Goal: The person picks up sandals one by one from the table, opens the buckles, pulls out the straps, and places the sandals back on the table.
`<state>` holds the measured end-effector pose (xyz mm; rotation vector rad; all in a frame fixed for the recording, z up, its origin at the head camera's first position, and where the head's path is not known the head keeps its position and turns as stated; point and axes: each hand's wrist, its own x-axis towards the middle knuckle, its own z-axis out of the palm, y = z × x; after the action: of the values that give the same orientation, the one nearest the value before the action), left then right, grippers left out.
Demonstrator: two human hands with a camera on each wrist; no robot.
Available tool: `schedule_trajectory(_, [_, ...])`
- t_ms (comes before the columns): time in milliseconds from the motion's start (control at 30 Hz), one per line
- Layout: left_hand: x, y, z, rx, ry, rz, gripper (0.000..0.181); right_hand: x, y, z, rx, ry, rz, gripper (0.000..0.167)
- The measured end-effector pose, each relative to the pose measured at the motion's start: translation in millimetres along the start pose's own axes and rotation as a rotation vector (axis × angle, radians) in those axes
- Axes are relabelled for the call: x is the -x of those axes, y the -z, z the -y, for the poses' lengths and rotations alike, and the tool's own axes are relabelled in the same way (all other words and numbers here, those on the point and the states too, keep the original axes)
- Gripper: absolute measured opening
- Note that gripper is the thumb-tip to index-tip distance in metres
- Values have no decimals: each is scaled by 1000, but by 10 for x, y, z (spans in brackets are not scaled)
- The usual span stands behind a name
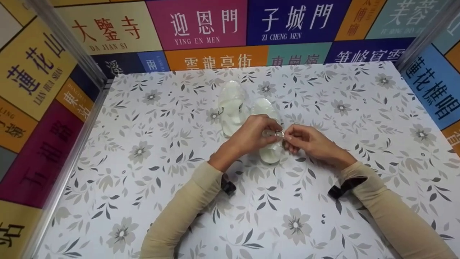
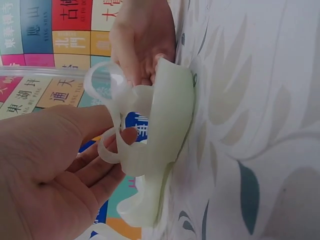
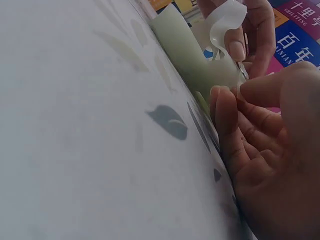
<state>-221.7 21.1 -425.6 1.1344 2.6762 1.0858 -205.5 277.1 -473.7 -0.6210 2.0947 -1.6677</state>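
Observation:
Two pale, translucent jelly sandals lie side by side on the table. The nearer, right-hand sandal (image 1: 270, 155) is under both hands, and its ankle strap (image 2: 117, 92) loops up above the sole in the left wrist view. My left hand (image 1: 251, 132) holds that strap from the left, thumb and fingers about it. From the right, my right hand (image 1: 311, 142) pinches the strap's end beside a small shiny buckle (image 1: 280, 133). Fingertips partly hide the buckle, so I cannot tell whether it is fastened. The other sandal (image 1: 231, 99) sits farther back on the left, untouched.
A white cloth (image 1: 143, 187) with grey flowers and leaves covers the table. Colourful panels (image 1: 205, 25) with printed characters stand behind and at both sides, with clear edge strips (image 1: 68, 43) at the corners. Dark wrist cameras (image 1: 228, 185) sit on both sleeves.

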Motion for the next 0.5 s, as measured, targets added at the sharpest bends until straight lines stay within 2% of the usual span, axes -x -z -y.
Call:
schedule_trajectory(133, [-1, -40, 13, 5, 17, -18, 22, -2, -40, -29, -6, 26, -32, 24])
schedule_trajectory(500, [4, -47, 37, 2, -31, -2, 22, -2, -73, -33, -22, 28, -64, 22])
